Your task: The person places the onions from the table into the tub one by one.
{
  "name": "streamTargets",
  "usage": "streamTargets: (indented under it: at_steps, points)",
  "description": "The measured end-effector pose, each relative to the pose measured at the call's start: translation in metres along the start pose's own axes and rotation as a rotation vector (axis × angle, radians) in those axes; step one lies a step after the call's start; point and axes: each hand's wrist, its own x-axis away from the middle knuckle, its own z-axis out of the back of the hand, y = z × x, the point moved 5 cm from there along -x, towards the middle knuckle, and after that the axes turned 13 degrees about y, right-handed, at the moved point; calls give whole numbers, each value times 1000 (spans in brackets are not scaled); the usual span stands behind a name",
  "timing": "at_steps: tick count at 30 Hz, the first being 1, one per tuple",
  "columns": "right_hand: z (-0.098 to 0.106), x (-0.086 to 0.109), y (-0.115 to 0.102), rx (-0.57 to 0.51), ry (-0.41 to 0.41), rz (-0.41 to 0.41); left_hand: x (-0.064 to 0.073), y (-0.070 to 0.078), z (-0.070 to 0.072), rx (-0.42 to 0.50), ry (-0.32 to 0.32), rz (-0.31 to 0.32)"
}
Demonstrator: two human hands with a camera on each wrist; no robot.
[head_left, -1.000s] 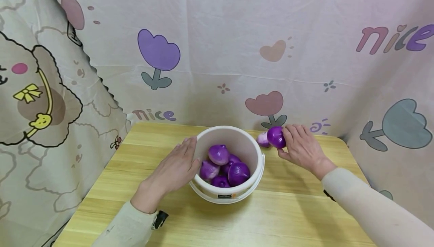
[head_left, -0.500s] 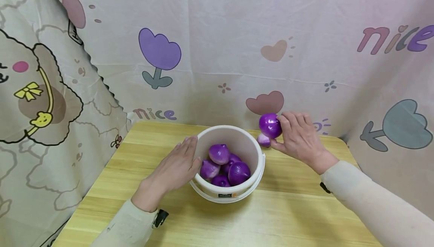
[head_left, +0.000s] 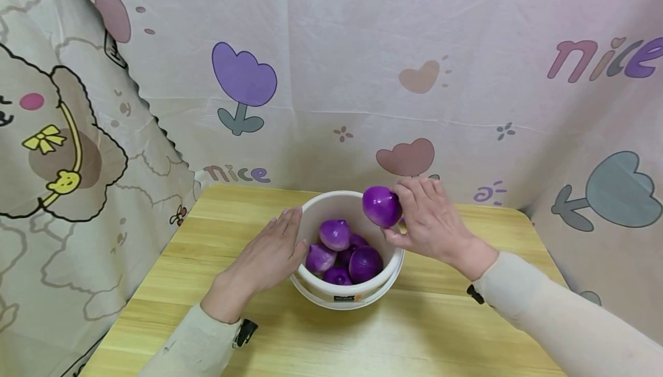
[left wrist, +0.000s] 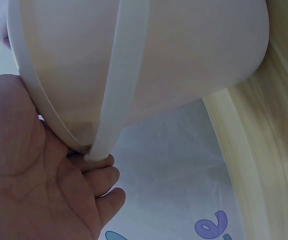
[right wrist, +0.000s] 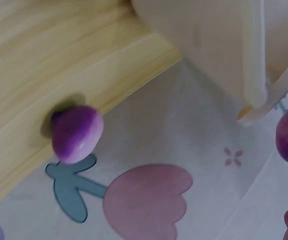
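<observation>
A purple onion [head_left: 382, 206] is held in my right hand [head_left: 432, 221], over the right back part of the rim of a white bucket [head_left: 328, 205]. Several more purple onions [head_left: 334, 235] lie inside the bucket. My left hand [head_left: 266, 253] rests with extended fingers against the bucket's left rim; in the left wrist view its palm touches the rim beside the white handle [left wrist: 124, 75]. One purple and white onion [right wrist: 77, 134] lies on the table in the right wrist view; my right hand mostly hides it in the head view.
The bucket stands on a light wooden table [head_left: 440, 319]. Behind the table hangs a printed cloth [head_left: 331, 77] with flowers and lettering, and another patterned cloth [head_left: 103, 221] hangs at the left.
My right hand has lifted the held onion from beside the other onion and carried it left to above the bucket's rim. The left hand and bucket stay in place.
</observation>
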Motion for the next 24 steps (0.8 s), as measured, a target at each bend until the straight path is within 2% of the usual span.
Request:
streamTargets:
  at_steps: [11, 24]
  points:
    - [-8, -9, -29, -79, -131, 19, 0, 0, 0, 8, 9, 1]
    - [-20, -15, -52, -104, -246, 24, 0, 1, 0, 9, 9, -4]
